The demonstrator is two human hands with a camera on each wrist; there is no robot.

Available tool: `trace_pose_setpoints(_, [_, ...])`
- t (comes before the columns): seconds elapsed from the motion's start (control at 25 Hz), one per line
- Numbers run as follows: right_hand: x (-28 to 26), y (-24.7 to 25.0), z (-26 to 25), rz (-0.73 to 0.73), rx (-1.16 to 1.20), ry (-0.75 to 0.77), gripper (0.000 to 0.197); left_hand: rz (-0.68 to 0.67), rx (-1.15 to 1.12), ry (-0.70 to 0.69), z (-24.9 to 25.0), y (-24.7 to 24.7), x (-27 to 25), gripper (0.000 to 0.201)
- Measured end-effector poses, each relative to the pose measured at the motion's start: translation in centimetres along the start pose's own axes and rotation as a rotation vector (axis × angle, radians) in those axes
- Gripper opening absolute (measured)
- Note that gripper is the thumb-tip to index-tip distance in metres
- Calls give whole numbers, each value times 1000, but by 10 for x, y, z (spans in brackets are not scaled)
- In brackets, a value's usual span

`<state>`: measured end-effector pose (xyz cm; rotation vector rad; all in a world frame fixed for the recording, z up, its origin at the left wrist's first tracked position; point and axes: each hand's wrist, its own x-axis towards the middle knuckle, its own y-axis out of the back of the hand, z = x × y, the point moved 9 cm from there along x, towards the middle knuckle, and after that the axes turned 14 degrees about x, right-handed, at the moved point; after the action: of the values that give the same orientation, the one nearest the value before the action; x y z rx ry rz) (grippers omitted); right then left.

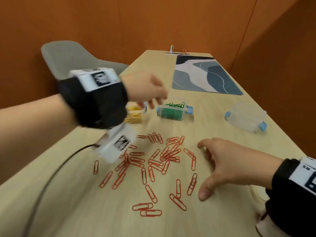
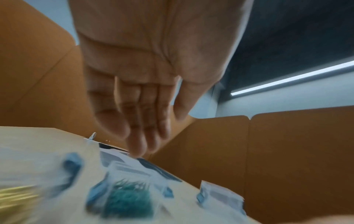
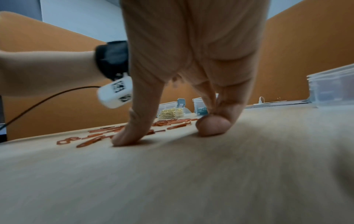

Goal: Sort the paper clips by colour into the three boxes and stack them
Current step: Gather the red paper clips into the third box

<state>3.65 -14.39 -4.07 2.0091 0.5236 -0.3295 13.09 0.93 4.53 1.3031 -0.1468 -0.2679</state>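
Several red paper clips point(image 1: 159, 159) lie scattered on the wooden table point(image 1: 222, 216). Behind them stand a clear box of gold clips point(image 1: 134, 115), a clear box of green clips point(image 1: 173, 111) with blue latches, and an empty clear box point(image 1: 246, 117) at the right. My left hand point(image 1: 150, 93) hovers blurred above the gap between the gold and green boxes, fingers straight and holding nothing point(image 2: 141, 121). My right hand point(image 1: 222, 161) rests spread on the table right of the red clips, its thumb and fingertips point(image 3: 128, 136) pressing the wood.
A blue-and-white patterned mat point(image 1: 205, 76) lies at the far end of the table. A grey chair point(image 1: 71, 57) stands at the back left. Orange walls enclose the table. A black cable point(image 1: 51, 171) trails from my left wrist.
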Motion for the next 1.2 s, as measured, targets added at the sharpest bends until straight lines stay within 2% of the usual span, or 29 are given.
trace_pose_setpoints(0.04, [2,1,-1,6,14,10,105,-126,114,48,-23,-8,-23,16])
trace_pose_setpoints(0.12, [6,3,-3,10,60,12,97,-447,323,223,-70,-34,-79,26])
trace_pose_setpoints(0.16, [8,3,-4,10,77,16,94,-562,394,308,-87,-44,-104,29])
trace_pose_setpoints(0.2, [11,2,-7,11,88,30,92,-602,456,357,-98,-50,-117,30])
trace_pose_setpoints(0.24, [14,-1,-14,10,98,60,90,-577,515,361,-102,-54,-121,30])
trace_pose_setpoints(0.32, [18,-9,-33,-13,114,145,86,-444,545,319,-94,-61,-111,30])
trace_pose_setpoints(0.44, [18,-21,-54,-58,109,240,78,-300,405,186,-61,-73,-90,28])
trace_pose_setpoints(0.52, [18,-13,-54,25,89,261,68,-197,375,160,-57,-66,-84,25])
trace_pose_setpoints(0.6, [20,3,-47,153,15,240,59,-101,407,188,-76,-52,-83,26])
trace_pose_setpoints(0.68, [28,8,-41,188,-43,196,54,-139,468,219,-98,-51,-81,32])
trace_pose_setpoints(0.72, [32,8,-42,173,-59,186,51,-178,481,190,-99,-54,-76,37])
trace_pose_setpoints(0.8, [40,2,-49,116,-87,191,42,-214,455,62,-82,-62,-65,40])
trace_pose_setpoints(0.88, [41,-5,-60,59,-100,223,41,-209,420,-61,-56,-69,-57,37])
trace_pose_setpoints(1.0, [28,-14,-70,11,-23,273,47,-186,348,-189,-21,-76,-57,30])
trace_pose_setpoints(1.04, [21,-14,-70,14,14,288,55,-146,336,-209,-15,-73,-63,30])
trace_pose_setpoints(1.12, [5,-11,-61,56,71,292,90,-25,317,-194,-19,-57,-82,37])
trace_pose_setpoints(1.2, [-11,-13,-42,57,19,234,116,-49,326,-115,-46,-52,-108,56])
